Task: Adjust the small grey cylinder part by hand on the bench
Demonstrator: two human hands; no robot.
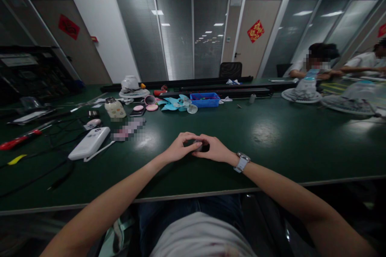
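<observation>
Near the front of the green table, my left hand point(180, 147) and my right hand point(215, 147) come together, fingertips meeting. Between them is a small grey object point(197, 143), mostly covered by the fingers; its kind cannot be made out. My left thumb lies across it, while my right thumb and fingers curve round its other side. Both hands are closed on it, low over the tabletop point(193, 176). A watch point(242, 162) with a pale strap is on my right wrist.
To the left lie a white power bank point(89, 143) with a cable, a patterned bottle point(115, 108) and a red-handled tool point(21, 139). Farther back are blue fan blades point(175, 103), a blue tray point(205, 100) and a small grey cylinder point(252, 98). Two people sit at the right.
</observation>
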